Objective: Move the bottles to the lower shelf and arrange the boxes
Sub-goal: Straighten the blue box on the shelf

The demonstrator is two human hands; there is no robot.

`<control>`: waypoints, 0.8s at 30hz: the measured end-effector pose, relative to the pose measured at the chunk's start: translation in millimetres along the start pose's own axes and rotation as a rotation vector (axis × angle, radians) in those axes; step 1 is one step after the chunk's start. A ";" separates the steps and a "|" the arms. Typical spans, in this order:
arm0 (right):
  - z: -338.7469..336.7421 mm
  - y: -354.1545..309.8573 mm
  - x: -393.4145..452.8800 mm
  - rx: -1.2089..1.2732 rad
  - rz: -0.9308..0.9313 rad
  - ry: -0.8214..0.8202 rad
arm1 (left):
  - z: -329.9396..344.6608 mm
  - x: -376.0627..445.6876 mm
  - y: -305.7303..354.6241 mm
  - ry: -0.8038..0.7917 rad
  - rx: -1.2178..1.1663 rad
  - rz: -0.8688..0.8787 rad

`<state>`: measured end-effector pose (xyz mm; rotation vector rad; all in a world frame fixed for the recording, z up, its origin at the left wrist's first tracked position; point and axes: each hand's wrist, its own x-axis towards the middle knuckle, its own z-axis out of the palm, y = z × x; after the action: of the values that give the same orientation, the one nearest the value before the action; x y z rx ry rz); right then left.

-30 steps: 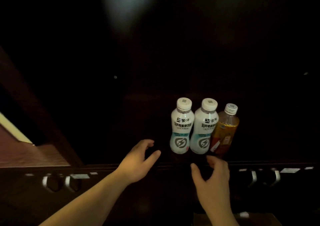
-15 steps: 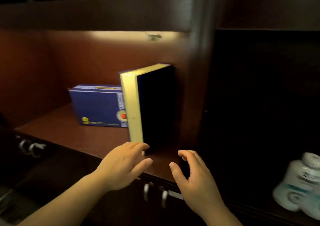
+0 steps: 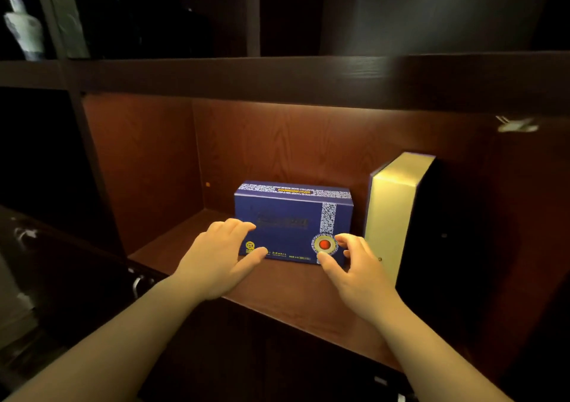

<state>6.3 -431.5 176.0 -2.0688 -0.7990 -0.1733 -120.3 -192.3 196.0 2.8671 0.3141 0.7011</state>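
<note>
A blue box (image 3: pixel 287 216) with a red seal and patterned trim stands on its long side on a lit reddish wooden shelf (image 3: pixel 277 290). To its right a taller dark box (image 3: pixel 398 210) with a gold spine stands upright. My left hand (image 3: pixel 216 262) is at the blue box's lower left corner, fingers spread, thumb near its front. At the lower right corner, beside the red seal, my right hand (image 3: pixel 354 269) has its fingers curled. Neither hand clearly grips the box. No bottles are in view.
A dark shelf board (image 3: pixel 308 77) runs above the lit compartment. A pale ceramic bottle-like shape (image 3: pixel 23 28) sits blurred at the upper left. Dark compartments lie to the left and right, and metal handles (image 3: pixel 137 281) show below the shelf edge.
The view swung left from the dark compartment with three bottles to the lit shelf. Both hands moved from the shelf edge up to the blue box's lower corners.
</note>
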 end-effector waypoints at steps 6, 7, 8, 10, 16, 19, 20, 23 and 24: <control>46.0 26.0 85.3 -0.011 0.053 0.022 | 35.2 57.6 -54.8 0.061 -0.127 -0.110; 49.6 31.3 100.8 -0.028 0.061 0.049 | 39.7 66.8 -60.9 0.048 -0.130 -0.126; 56.9 36.2 120.2 -0.036 0.075 0.074 | 45.4 79.0 -71.0 0.031 -0.124 -0.143; 67.2 43.3 156.8 -0.038 0.114 0.106 | 54.6 105.2 -87.7 0.021 -0.104 -0.171; 87.2 66.4 226.2 -0.187 0.253 0.263 | 86.9 171.7 -128.1 0.041 -0.185 -0.275; 94.9 76.7 248.9 -0.178 0.413 0.504 | 107.6 197.1 -146.6 0.051 -0.435 -0.402; 96.3 81.5 255.6 -0.134 0.501 0.558 | 114.9 205.0 -152.1 0.061 -0.538 -0.450; 102.1 98.1 271.4 0.139 0.737 0.614 | 132.6 231.7 -166.9 0.089 -0.780 -0.610; 103.9 104.0 273.1 0.216 0.773 0.624 | 139.1 240.4 -170.3 0.075 -0.833 -0.643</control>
<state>264.8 -261.9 151.4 -1.8149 0.3533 -0.2626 126.0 13.9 142.0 1.8092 0.7080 0.6049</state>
